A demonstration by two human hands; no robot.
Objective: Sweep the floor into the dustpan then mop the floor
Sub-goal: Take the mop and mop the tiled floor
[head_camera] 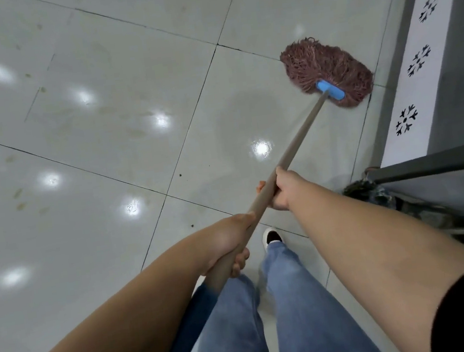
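Both hands hold the mop's long stick. The right hand [282, 188] is wrapped around it higher up, the left hand [228, 245] lower down. The red mop [326, 69] lies flat on the shiny tile floor [101, 134], just beside a grey stand [408, 87].

Mop handle [295, 149] end hidden under left hand [227, 241]; dark bundle [368, 190] by bench, possibly another mop.
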